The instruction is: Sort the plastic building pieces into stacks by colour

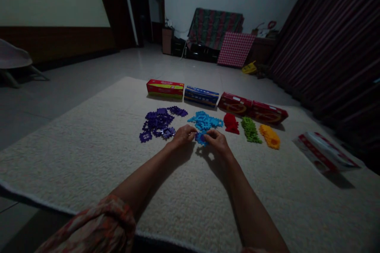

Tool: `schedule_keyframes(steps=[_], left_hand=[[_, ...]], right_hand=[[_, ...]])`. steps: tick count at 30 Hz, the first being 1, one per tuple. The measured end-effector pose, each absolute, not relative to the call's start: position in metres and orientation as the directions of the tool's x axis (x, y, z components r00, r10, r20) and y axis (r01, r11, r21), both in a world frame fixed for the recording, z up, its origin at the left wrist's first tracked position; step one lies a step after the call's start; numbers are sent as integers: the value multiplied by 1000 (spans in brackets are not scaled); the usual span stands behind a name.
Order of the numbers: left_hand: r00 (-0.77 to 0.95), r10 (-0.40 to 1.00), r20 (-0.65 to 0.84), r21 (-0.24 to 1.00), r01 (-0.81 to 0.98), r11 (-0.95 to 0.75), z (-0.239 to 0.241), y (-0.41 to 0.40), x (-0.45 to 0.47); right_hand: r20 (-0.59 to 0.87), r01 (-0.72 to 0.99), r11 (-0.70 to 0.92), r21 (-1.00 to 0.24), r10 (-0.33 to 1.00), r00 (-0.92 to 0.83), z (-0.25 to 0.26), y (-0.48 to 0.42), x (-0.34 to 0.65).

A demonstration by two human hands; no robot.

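In front of me, a small blue toothed interlocking plastic piece (201, 139), with a darker purple-blue patch on it, is held up between my two hands above the mat. My left hand (184, 136) pinches its left side, fingers closed. On the other side, my right hand (218, 141) grips it between thumb and fingers. Just beyond lies a pile of light blue toothed pieces (204, 119). Purple pieces (157, 120) are spread to the left of it. Toward the right sit small heaps of red pieces (230, 123), green pieces (251, 129) and yellow pieces (269, 136).
A cream mat (74, 146) covers the floor. Behind the pieces stand a red-and-yellow box (165, 89), a blue box (201, 97) and two dark red boxes (236, 103). A white-and-red package (326, 152) lies at right. A pale chair (14, 57) stands far left.
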State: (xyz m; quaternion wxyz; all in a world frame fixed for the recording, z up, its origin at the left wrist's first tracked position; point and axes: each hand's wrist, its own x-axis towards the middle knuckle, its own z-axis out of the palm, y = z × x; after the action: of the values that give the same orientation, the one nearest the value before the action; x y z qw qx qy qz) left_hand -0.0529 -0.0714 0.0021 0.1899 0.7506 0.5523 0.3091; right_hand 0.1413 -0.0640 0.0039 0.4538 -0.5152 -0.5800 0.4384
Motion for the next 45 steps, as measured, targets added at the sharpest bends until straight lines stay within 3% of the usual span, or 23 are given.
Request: schedule_keyframes(steps=[4, 8, 19, 25, 30, 36, 41, 45], left_hand=[[405, 875, 264, 404, 778, -482, -10, -64, -33], [475, 859, 189, 303, 804, -511, -12, -67, -30], [420, 905, 74, 258, 868, -424, 23, -67, -88], [195, 939, 284, 448, 839, -310, 28, -6, -47], [55, 959, 278, 505, 841, -194, 9, 32, -13], [219, 951, 219, 416, 861, -294, 8, 8, -38], [342, 937, 74, 316, 883, -348, 5, -28, -58], [346, 938, 19, 234, 911, -340, 3, -41, -73]], right_hand=[[49, 189, 38, -981, 997, 53, -1, -46, 167], [63, 203, 40, -978, 992, 108, -2, -31, 176], [242, 387, 194, -902, 967, 80, 8, 23, 145], [297, 592, 247, -767, 955, -14, 11, 35, 138], [416, 697, 340, -631, 907, -65, 12, 42, 157], [409, 720, 364, -591, 904, -122, 4, 67, 161], [285, 756, 372, -539, 925, -252, 3, 86, 140], [218, 784, 385, -488, 923, -317, 1, 92, 136]])
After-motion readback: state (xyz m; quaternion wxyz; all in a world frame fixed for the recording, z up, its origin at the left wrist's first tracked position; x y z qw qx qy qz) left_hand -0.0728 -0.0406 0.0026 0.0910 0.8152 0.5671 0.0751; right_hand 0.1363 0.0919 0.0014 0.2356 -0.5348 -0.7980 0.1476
